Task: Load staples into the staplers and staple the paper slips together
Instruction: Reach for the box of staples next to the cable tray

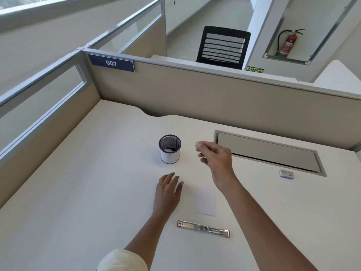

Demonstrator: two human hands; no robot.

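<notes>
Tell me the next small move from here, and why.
Probably lower the right hand to the stapler and set in the small pale piece it pinches, likely staples though too small to confirm. The stapler lies opened flat on the desk, untouched, and the left hand is open beside the paper slip, free to steady it.

Your left hand (168, 190) lies palm down, fingers straight and close together, pointing away from you, its bare forearm running back to a cream sleeve (122, 260). Your right hand (215, 160) is raised with the wrist bent and fingers curled. Thumb and forefinger pinch a small pale piece (197, 144) at their tips, too blurred to name.
</notes>
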